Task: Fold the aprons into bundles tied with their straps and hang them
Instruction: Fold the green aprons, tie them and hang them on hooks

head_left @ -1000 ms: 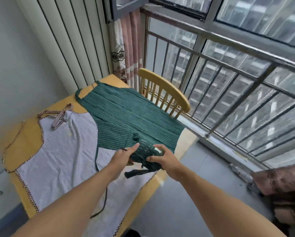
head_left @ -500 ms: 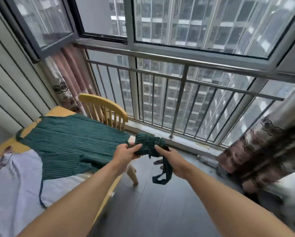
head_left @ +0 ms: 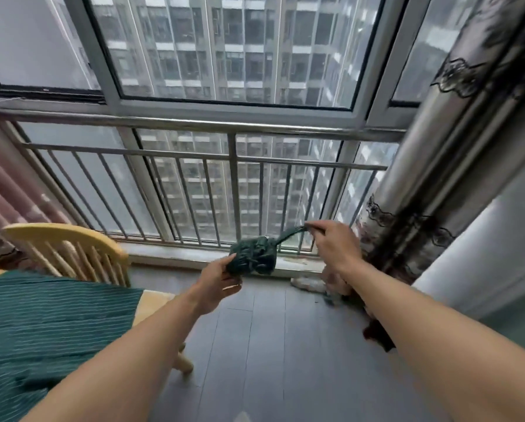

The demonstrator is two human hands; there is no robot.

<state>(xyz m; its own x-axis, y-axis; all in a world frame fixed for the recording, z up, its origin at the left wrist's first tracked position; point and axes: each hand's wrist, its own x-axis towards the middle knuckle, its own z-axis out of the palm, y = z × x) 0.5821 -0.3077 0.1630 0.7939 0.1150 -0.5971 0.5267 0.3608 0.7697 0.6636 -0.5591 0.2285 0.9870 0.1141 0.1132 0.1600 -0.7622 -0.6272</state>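
Observation:
A dark green apron bundle [head_left: 253,257], wrapped in its own straps, hangs in the air in front of the metal railing [head_left: 233,159]. My left hand [head_left: 217,286] holds the bundle from below at its left side. My right hand [head_left: 334,243] pinches the bundle's strap loop [head_left: 288,234] and pulls it up and to the right. A second green striped apron [head_left: 51,324] lies flat on the wooden table [head_left: 154,303] at the lower left.
A yellow wooden chair [head_left: 69,248] stands between the table and the railing. A patterned curtain [head_left: 431,190] hangs at the right, a pink curtain [head_left: 8,190] at the left. Grey floor [head_left: 270,360] stretches below my arms.
I turned from the table toward the railing, carrying the bundle away from the table. My right hand moved from the bundle itself to its strap loop and drew it out to the right.

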